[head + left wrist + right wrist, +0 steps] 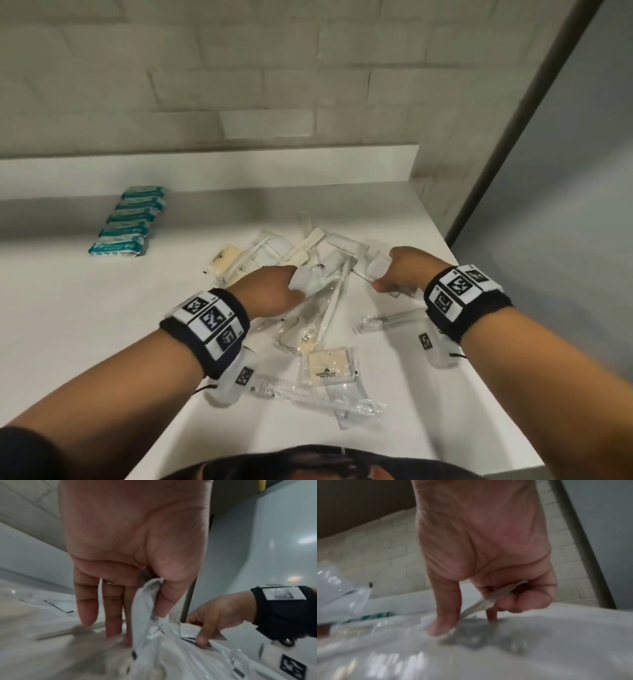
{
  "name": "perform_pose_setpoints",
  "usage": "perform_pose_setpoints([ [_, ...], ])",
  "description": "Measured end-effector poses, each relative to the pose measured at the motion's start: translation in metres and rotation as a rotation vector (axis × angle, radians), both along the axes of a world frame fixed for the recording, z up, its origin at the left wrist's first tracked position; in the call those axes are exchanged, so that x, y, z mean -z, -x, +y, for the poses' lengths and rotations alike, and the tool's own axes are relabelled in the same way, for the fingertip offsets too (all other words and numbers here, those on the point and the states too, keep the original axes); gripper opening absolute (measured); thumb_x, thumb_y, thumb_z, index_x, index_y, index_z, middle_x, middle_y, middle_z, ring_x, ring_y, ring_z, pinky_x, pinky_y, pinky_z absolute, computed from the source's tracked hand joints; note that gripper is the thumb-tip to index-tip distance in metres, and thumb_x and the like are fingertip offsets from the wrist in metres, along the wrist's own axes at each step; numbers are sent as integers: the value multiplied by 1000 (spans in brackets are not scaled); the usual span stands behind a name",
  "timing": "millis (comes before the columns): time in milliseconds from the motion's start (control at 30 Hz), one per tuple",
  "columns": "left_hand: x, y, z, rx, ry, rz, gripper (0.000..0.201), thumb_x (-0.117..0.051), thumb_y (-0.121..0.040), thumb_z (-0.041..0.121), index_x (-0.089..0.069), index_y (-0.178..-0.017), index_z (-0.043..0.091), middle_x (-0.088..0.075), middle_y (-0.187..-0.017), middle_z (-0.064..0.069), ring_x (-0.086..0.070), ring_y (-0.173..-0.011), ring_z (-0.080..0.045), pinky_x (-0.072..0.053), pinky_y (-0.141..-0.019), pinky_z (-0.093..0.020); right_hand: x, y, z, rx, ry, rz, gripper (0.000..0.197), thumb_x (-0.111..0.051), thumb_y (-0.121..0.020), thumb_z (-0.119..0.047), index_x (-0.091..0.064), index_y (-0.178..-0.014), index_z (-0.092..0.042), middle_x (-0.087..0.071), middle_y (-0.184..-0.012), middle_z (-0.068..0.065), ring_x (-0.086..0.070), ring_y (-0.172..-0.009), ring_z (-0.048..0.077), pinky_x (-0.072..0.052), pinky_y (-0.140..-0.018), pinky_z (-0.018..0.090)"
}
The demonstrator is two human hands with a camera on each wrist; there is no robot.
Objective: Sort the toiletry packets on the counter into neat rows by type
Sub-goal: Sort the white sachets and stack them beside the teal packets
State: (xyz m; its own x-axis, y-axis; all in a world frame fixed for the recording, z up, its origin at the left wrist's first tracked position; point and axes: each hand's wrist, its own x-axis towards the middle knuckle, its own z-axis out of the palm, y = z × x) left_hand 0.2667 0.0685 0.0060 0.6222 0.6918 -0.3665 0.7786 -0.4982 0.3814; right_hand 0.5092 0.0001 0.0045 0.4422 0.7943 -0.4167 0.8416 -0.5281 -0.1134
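Observation:
A jumbled pile of clear and white toiletry packets lies mid-counter, with cream soap bars, toothbrushes and combs in sleeves. A row of several teal packets lines the back left. My left hand reaches into the pile and pinches a white packet between thumb and fingers. My right hand is at the pile's right edge, its fingers curled round a thin clear packet with the thumb pressing down. Both wrist views are blurred.
The white counter ends at a raised ledge below a pale brick wall. A grey panel rises along the right edge. A wrapped soap and a toothbrush sleeve lie near the front.

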Motion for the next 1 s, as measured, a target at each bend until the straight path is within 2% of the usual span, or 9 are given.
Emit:
perform_pose_setpoints([
  [167, -1, 7, 25, -101, -26, 73, 35, -49, -89, 35, -58, -119, 20, -65, -117, -3, -58, -101, -20, -44, -79, -30, 9, 1, 11, -85, -3, -48, 58, -75, -72, -30, -51, -123, -13, -53, -126, 8, -55, -110, 28, -49, -89, 34],
  [267, -3, 14, 36, -185, -21, 67, 28, -49, -86, 32, -59, -108, 18, -67, -105, -1, -60, -93, -20, -48, -79, -33, 2, -7, 16, -45, -149, 151, 56, -75, -78, -13, -52, -129, -14, -56, -131, 7, -56, -109, 25, -47, -85, 30],
  [400, -3, 18, 41, -226, -46, 31, 34, -48, -81, 33, -63, -106, 17, -68, -102, -1, -61, -85, -19, -49, -75, -32, -5, -21, 19, 58, -291, 388, 44, -78, -77, -12, -62, -117, -12, -67, -106, 7, -63, -83, 21, -53, -70, 30],
  [500, -4, 17, 42, -235, -48, -30, 24, -49, -81, 33, -60, -96, 18, -68, -93, 2, -60, -79, -16, -50, -73, -33, -9, -30, 24, 127, -382, 304, 38, -73, -82, -19, -60, -116, -8, -65, -107, 9, -60, -87, 23, -47, -70, 29],
  [633, -8, 17, 36, -281, -7, -145, 23, -55, -79, 24, -54, -103, 21, -68, -89, 2, -62, -81, -19, -48, -67, -31, -17, -35, 21, 178, -427, 389, 35, -72, -84, -22, -63, -114, -7, -69, -108, 12, -66, -94, 29, -54, -81, 38],
  [733, -13, 21, 26, -238, 65, -219, 14, -55, -82, 23, -58, -96, 26, -70, -84, 2, -64, -82, -19, -47, -71, -30, -37, -13, -3, -32, -291, 567, 23, -70, -85, -14, -65, -108, -14, -71, -99, 6, -66, -82, 22, -52, -65, 26],
  [867, -13, 27, 7, -165, 148, -267, 29, -59, -89, 37, -59, -115, 25, -67, -104, 4, -65, -82, -13, -49, -85, -34, -35, 44, -39, -360, 206, 937, 19, -63, -87, -3, -64, -101, -16, -74, -92, 3, -70, -80, 17, -56, -67, 25],
  [933, -10, 29, -3, -131, 171, -248, 29, -61, -89, 38, -57, -116, 26, -65, -105, 7, -65, -81, -9, -48, -79, -30, -22, 69, -48, -455, 260, 833, 18, -65, -87, -6, -63, -93, -23, -71, -82, -6, -67, -69, 2, -51, -63, 20],
  [1000, -9, 29, -11, -141, 130, -222, 32, -60, -90, 40, -56, -118, 25, -63, -104, 7, -64, -87, -13, -44, -73, -28, -13, 80, -46, -444, 123, 694, 15, -67, -88, -15, -61, -92, -28, -68, -79, -9, -63, -59, -3, -48, -56, 20],
])
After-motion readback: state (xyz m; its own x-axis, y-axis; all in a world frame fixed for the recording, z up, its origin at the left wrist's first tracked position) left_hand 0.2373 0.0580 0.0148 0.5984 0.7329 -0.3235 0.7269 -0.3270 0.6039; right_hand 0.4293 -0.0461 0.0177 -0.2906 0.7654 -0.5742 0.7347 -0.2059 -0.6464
